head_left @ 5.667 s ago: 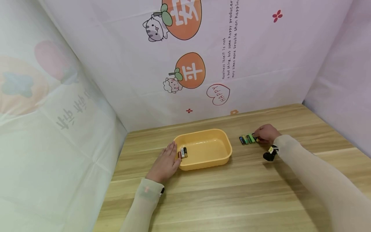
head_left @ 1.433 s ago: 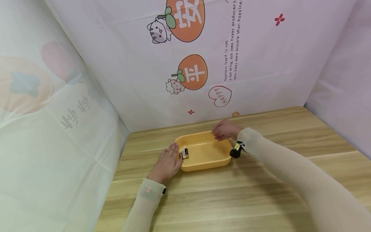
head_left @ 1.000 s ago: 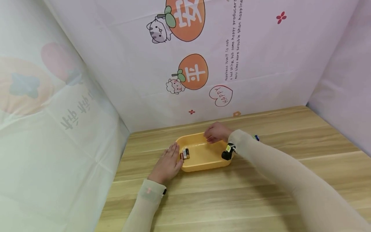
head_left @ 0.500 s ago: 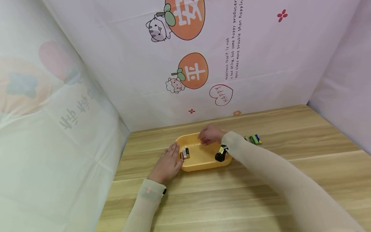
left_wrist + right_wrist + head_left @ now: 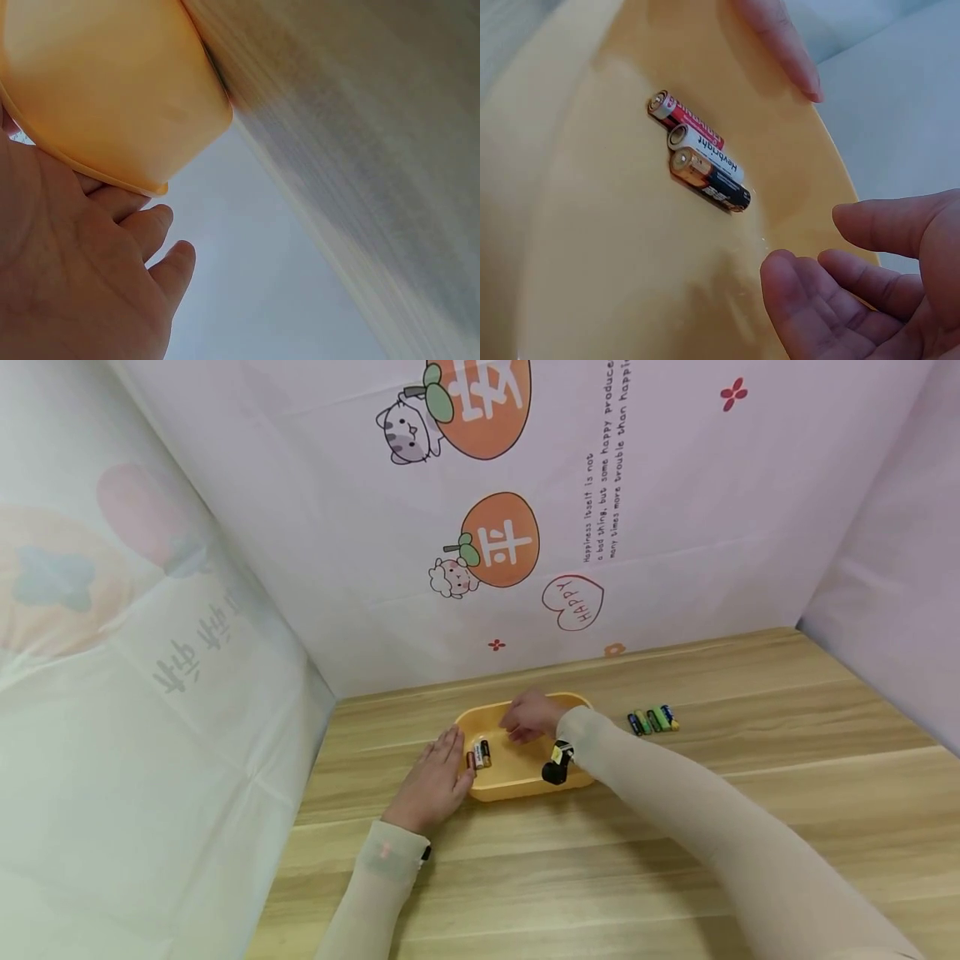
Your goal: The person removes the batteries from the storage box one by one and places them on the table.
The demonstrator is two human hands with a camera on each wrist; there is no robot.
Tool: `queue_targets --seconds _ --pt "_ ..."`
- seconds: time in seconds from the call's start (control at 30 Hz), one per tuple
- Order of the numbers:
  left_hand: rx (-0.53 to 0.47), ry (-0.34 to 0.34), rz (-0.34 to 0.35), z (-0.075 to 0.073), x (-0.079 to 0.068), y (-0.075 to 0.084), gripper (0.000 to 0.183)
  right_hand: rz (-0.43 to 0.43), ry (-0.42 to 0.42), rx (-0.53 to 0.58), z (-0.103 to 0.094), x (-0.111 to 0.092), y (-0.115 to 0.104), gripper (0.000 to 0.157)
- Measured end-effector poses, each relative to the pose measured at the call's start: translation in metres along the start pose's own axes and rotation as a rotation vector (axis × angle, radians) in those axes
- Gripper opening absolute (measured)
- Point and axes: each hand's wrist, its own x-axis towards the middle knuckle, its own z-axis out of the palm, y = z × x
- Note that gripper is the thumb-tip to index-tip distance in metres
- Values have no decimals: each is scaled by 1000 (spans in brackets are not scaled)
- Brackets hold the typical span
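A yellow plastic basin (image 5: 517,787) sits on the wooden table. Three batteries lie side by side on its floor near the left end: a red one (image 5: 686,120), a white one (image 5: 705,150) and a black-and-copper one (image 5: 709,178). My left hand (image 5: 427,787) rests on the basin's left rim with fingers straight; in the left wrist view its fingers lie against the rim. Reaching over the basin, my right hand (image 5: 531,717) has relaxed fingers, thumb apart, and nothing between them. In the right wrist view its fingertips are a short way from the black-and-copper battery.
Right of the basin, several batteries (image 5: 652,720) in blue, green and dark wrappers lie in a row on the table (image 5: 540,877). A printed white cloth (image 5: 660,527) rises behind the table, with more cloth at both sides.
My right hand has left the battery row on the right and moved left over the basin, closer to the three batteries. The row has come back into view. My left hand has stayed on the rim.
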Motion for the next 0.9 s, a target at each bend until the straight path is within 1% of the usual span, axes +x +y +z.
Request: queue_targets --seconds 0.23,0.4,0.5,0.63,0.7,0.8,0.9 --pt "-4 -7 0 -1 0 1 64 19 4 -19 8 -2 -4 20" --pt "-7 5 2 1 1 0 64 24 2 -70 17 -3 -4 19" --pt "-10 11 6 2 1 -1 64 16 14 -111 22 3 1 16" --pt "-6 3 2 1 1 0 64 10 42 -142 30 15 14 8" --pt "-3 -2 -1 1 1 0 64 10 61 -146 35 19 19 8" --pt "-8 5 5 0 1 0 64 9 86 -161 40 17 20 11" --pt "-9 12 13 0 0 0 64 9 97 -176 43 9 13 9"
